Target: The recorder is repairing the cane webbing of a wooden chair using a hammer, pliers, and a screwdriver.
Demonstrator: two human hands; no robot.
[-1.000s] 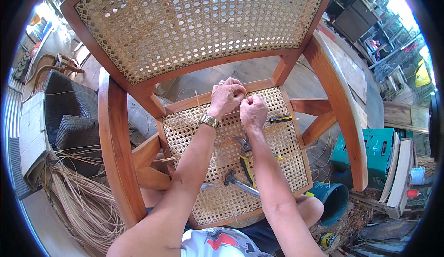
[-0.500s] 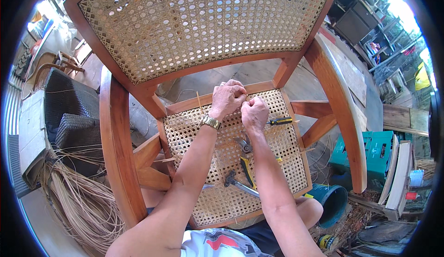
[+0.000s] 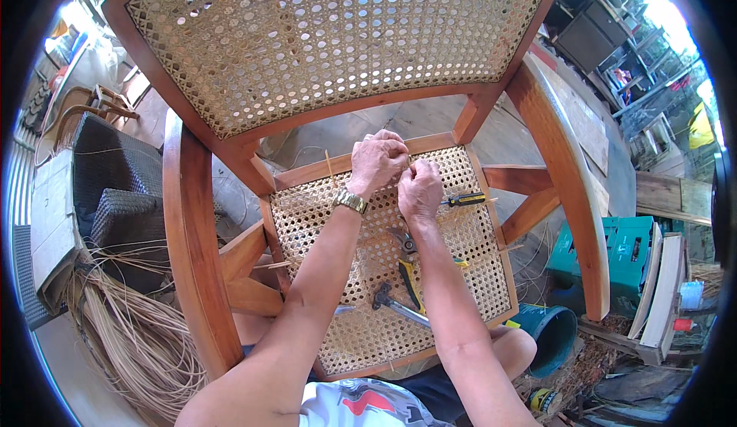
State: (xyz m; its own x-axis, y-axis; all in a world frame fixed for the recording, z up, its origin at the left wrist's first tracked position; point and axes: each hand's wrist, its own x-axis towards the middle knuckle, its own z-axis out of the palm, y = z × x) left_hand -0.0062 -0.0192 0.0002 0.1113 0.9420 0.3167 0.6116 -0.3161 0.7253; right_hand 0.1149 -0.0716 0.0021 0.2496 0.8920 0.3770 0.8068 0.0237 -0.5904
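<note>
My left hand [image 3: 378, 160], wearing a metal watch, and my right hand [image 3: 419, 187] are closed side by side at the back edge of the cane seat [image 3: 311, 226]. Their fingertips nearly meet over something small and tan that I cannot make out. The wooden chair's cane back [image 3: 338, 35] rises beyond them. A screwdriver [image 3: 466, 198] lies right of my right hand. Cutters [image 3: 404, 240], yellow-handled pliers [image 3: 414, 281] and a hammer [image 3: 393, 302] lie on the seat near my right forearm, which partly hides them. Short cane pieces [image 3: 328, 166] stick up from the weave.
At left are a dark woven chair [image 3: 123, 173], cardboard [image 3: 54, 220] and a bundle of loose cane [image 3: 130, 335]. At right are green crates [image 3: 599, 258], a blue bucket [image 3: 556, 335] and wood boards [image 3: 662, 304]. The chair's arms [image 3: 556, 166] flank the seat.
My fingers have shifted very slightly at the seat's back edge, with both hands staying together. The tools lie as before.
</note>
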